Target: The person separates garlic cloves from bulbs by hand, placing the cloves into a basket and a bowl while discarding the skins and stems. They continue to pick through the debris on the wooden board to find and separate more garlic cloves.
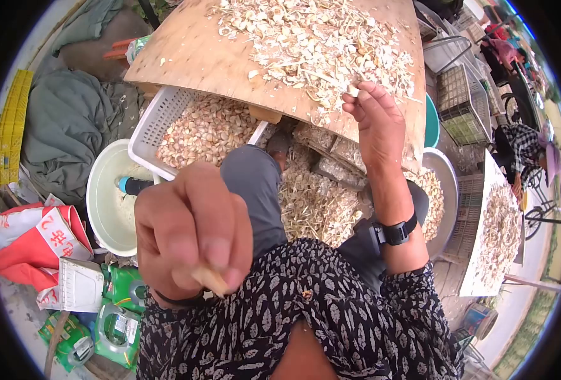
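Close to the camera, my left hand is closed in a pinch on a pale garlic clove, mostly covered by the fingers. My right hand, with a black watch on its wrist, pinches a small whitish garlic clove above the front edge of the wooden board. Garlic skins, stalks and pieces lie heaped on that board, just beyond the right fingertips.
Under the board's left side, a white crate holds many garlic cloves. Left of my knee stands a pale basin; a metal basin of cloves is at right. Husks cover the ground. Another person works at a table far right.
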The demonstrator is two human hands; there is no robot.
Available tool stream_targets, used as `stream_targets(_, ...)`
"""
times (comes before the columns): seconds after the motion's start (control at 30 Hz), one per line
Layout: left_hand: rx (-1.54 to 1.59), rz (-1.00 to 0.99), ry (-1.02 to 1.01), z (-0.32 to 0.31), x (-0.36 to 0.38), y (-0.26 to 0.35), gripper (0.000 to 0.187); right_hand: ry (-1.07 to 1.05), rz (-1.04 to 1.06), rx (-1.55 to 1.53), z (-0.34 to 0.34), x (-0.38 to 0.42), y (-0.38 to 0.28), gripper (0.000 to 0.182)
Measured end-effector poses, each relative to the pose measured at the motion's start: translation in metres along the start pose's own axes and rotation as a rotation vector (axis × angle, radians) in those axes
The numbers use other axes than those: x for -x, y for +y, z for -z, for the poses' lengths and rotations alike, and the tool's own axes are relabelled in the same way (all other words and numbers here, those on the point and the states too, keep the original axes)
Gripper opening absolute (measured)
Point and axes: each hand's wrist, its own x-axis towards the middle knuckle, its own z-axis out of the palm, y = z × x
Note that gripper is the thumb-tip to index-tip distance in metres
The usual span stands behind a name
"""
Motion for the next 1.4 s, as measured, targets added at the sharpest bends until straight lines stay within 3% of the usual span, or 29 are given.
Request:
stream_targets(0.03, 0.017, -0.023, 0.12, 0.014, 0.006, 0.0, 0.025, 0.037, 0.029, -0.009, -0.006, 0.004, 0.014, 0.019)
stream_targets(0.07, 0.034, -0.044, 0.248, 0.029, 0.011, -0.002, 0.027, -0.099, -0.058, 0.148, -0.018, 0.009, 0.032, 0.018)
stream_targets(0.1, 0.034, -0.032, 0.248, 0.043, 0.013, -0.005, 0.027, -0.24, -0.143, 0.305, -0.028, 0.01, 0.051, 0.018)
stream_targets(0.17, -0.006, -0.024, 0.55, 0.072, 0.011, -0.012, 0.032, -0.317, -0.09, 0.549, -0.024, 0.007, 0.094, 0.014)
stream_targets(0.2, -0.004, -0.015, 0.544, 0.087, 0.005, -0.02, 0.032, -0.213, -0.047, 0.625, -0.016, 0.002, 0.091, 0.009)
stream_targets(0.23, -0.1, 0.005, 0.723, 0.1, -0.001, -0.031, 0.032, -0.114, 0.196, 0.891, -0.001, -0.007, 0.08, 0.011)
stream_targets(0.27, -0.197, 0.023, 0.903, 0.111, -0.008, -0.042, 0.033, 0.003, 0.244, 0.909, 0.017, -0.02, 0.075, 0.01)
stream_targets(0.3, -0.191, 0.026, 0.905, 0.12, -0.019, -0.055, 0.033, 0.062, 0.463, 1.116, 0.042, -0.041, 0.075, 0.011)
stream_targets(0.33, -0.123, 0.083, 0.955, 0.126, -0.029, -0.071, 0.03, 0.068, 0.544, 1.23, 0.059, -0.057, 0.069, 0.011)
stream_targets(0.37, -0.053, 0.14, 1.003, 0.134, -0.04, -0.088, 0.027, 0.032, 0.481, 1.369, 0.071, -0.068, 0.064, 0.014)
stream_targets(0.43, 0.092, 0.274, 0.97, 0.165, -0.053, -0.128, 0.021, -0.188, 0.591, 1.643, 0.094, -0.089, 0.077, 0.017)
stream_targets(0.47, 0.106, 0.321, 0.998, 0.174, -0.06, -0.148, 0.018, -0.186, 0.596, 1.646, 0.099, -0.096, 0.074, 0.017)
stream_targets(0.57, 0.027, 0.381, 1.009, 0.184, -0.091, -0.183, 0.017, -0.08, 0.354, 1.403, 0.101, -0.108, 0.049, 0.02)
stream_targets(0.63, -0.066, 0.421, 0.911, 0.194, -0.103, -0.195, 0.024, 0.126, -0.145, 0.845, 0.102, -0.109, 0.029, 0.02)
stream_targets(0.73, 0.142, 0.491, 0.992, 0.19, -0.107, -0.208, 0.032, 0.087, -0.065, 0.785, 0.088, -0.093, 0.019, 0.023)
stream_targets(0.77, 0.149, 0.49, 0.99, 0.189, -0.108, -0.208, 0.032, -0.054, 0.023, 0.868, 0.082, -0.092, 0.019, 0.024)
stream_targets(0.83, 0.263, 0.523, 0.993, 0.184, -0.109, -0.204, 0.037, -0.047, 0.065, 1.071, 0.074, -0.111, 0.019, 0.022)
stream_targets(0.87, 0.28, 0.504, 1.01, 0.185, -0.113, -0.199, 0.029, -0.051, 0.062, 1.072, 0.075, -0.127, 0.028, 0.022)
stream_targets(0.93, 0.259, 0.454, 1.015, 0.199, -0.113, -0.19, 0.025, -0.213, 0.404, 1.407, 0.079, -0.16, 0.05, 0.017)
stream_targets(1.07, 0.22, 0.306, 1.022, 0.226, -0.114, -0.172, 0.019, -0.366, 0.43, 1.673, 0.087, -0.183, 0.067, 0.014)
stream_targets(1.17, 0.247, 0.272, 1.046, 0.22, -0.125, -0.167, 0.024, -0.22, 0.359, 1.573, 0.09, -0.184, 0.053, 0.017)
stream_targets(1.23, 0.276, 0.299, 1.135, 0.211, -0.133, -0.168, 0.035, -0.063, -0.054, 0.994, 0.072, -0.173, 0.029, 0.023)
stream_targets(1.27, 0.306, 0.283, 1.102, 0.214, -0.131, -0.171, 0.042, -0.205, -0.189, 0.879, 0.061, -0.17, 0.02, 0.029)
stream_targets(1.3, 0.306, 0.285, 1.099, 0.217, -0.131, -0.173, 0.042, -0.201, -0.188, 0.88, 0.064, -0.176, 0.025, 0.029)
stream_targets(1.4, 0.327, 0.286, 1.03, 0.233, -0.127, -0.177, 0.036, -0.337, 0.196, 1.383, 0.062, -0.19, 0.046, 0.025)
